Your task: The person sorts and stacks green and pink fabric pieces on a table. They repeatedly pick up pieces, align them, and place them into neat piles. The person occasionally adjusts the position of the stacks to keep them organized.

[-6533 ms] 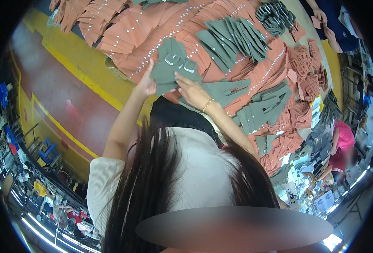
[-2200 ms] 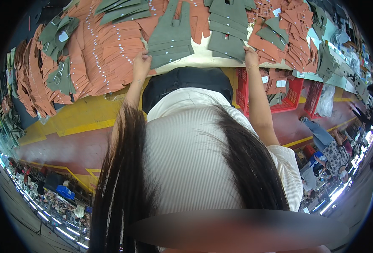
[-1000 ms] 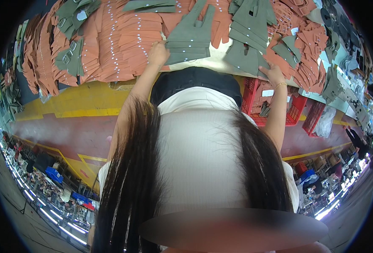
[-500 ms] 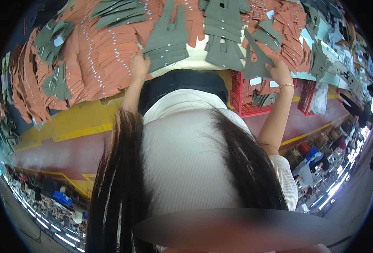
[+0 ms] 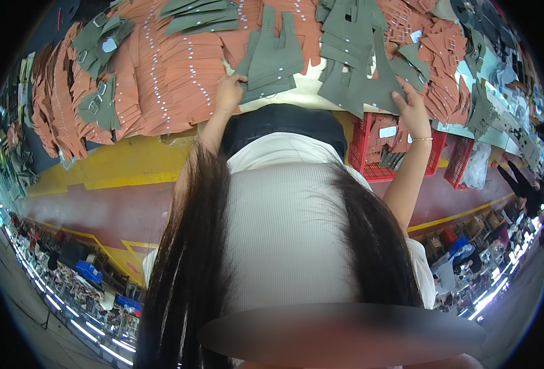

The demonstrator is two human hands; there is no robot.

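Observation:
My left hand is at the near left edge of a small stack of green cut pieces, each with two long prongs. Its fingers look closed on that edge, though the tips are partly hidden. In my right hand is the near right corner of a green cut piece, pinched between thumb and fingers. This piece lies against the right side of another green stack, overlapping it. The pieces look flat and bendable, like leather or a similar sheet; I cannot tell which.
Rows of overlapping orange pieces cover the table to the left, with green buckled pieces on top. More orange pieces lie at the right. Below the table edge stand a red crate with pieces inside and another red basket.
The whole view has shifted, so the table appears farther right. Relative to the middle stack, my right hand has brought its green piece leftward onto the stack's side. My left hand stays by its stack.

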